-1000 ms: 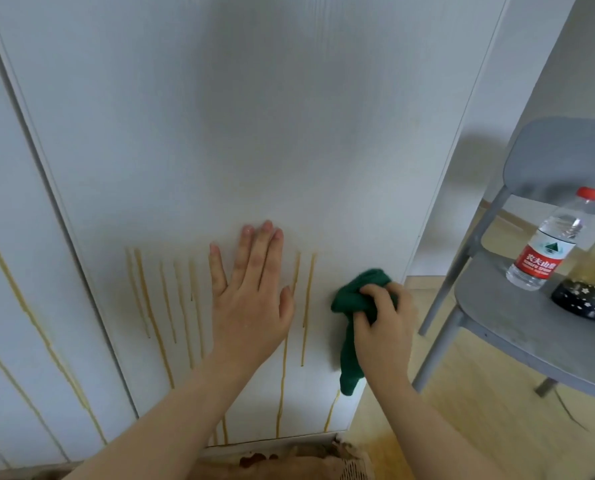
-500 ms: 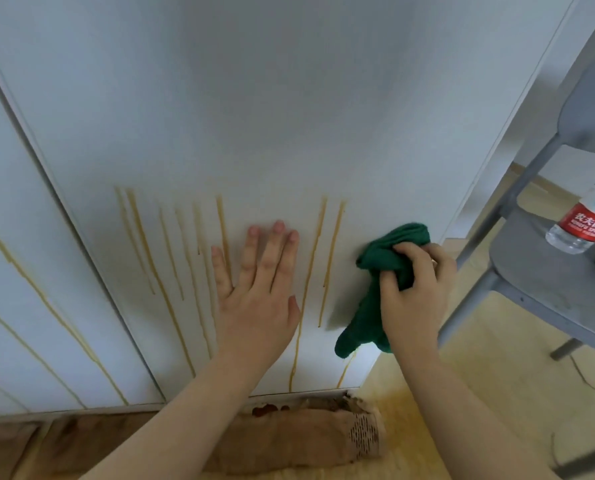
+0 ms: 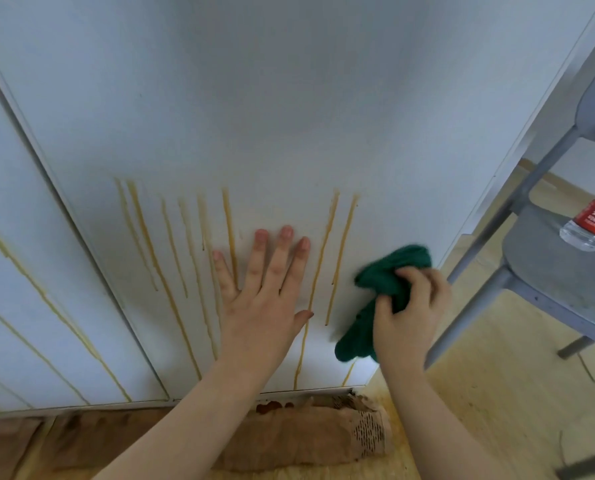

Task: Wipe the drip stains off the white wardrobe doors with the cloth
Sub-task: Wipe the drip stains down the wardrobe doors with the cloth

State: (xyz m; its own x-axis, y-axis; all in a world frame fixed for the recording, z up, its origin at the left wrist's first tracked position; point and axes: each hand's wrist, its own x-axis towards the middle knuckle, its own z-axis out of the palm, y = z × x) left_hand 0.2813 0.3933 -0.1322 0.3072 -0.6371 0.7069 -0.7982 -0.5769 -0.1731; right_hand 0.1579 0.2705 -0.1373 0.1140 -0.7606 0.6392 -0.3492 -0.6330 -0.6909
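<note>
Right hand [image 3: 407, 317] gripping bunched green cloth [image 3: 386, 289], pressing low on right wardrobe door [image 3: 289, 98]. Left hand [image 3: 265, 292] bracing flat, fingers spread, holding nothing. Upper door looking clean; drip stains [image 3: 337, 258] remaining low, left door [image 3: 29, 306] untouched.

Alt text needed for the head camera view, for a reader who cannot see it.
A person's right hand presses a bunched green cloth against a white wardrobe door streaked with yellowish drip stains, while the left hand lies flat on the door among them. A grey chair with a water bottle stands at right.
</note>
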